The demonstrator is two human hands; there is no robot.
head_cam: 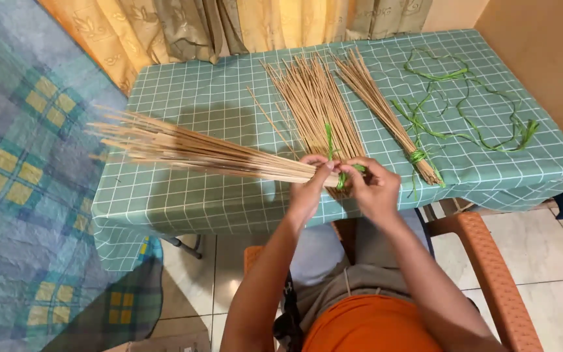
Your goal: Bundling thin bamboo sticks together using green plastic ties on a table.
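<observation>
At the near edge of the table point(184, 202), which wears a green checked cloth, both hands meet over the butt end of a stick bundle point(197, 151). The left hand point(309, 188) is closed around the bundle's gathered end, holding it level so the sticks fan out to the left, clear of the cloth. The right hand point(373, 188) touches the same end, its fingers pinched on a green strip point(342, 178) that sits at the bundle's neck; whether the strip is already knotted cannot be made out, as the fingers cover it.

Just behind the hands a loose pile of sticks point(314, 104) lies flat on the cloth, tips toward the curtain point(242, 23). Beside it to the right lies a tied bundle point(386, 111), bound with green near its lower end. Loose green strips point(477, 111) are scattered further right, well apart from the hands. An orange chair arm point(496, 274) shows below the table edge.
</observation>
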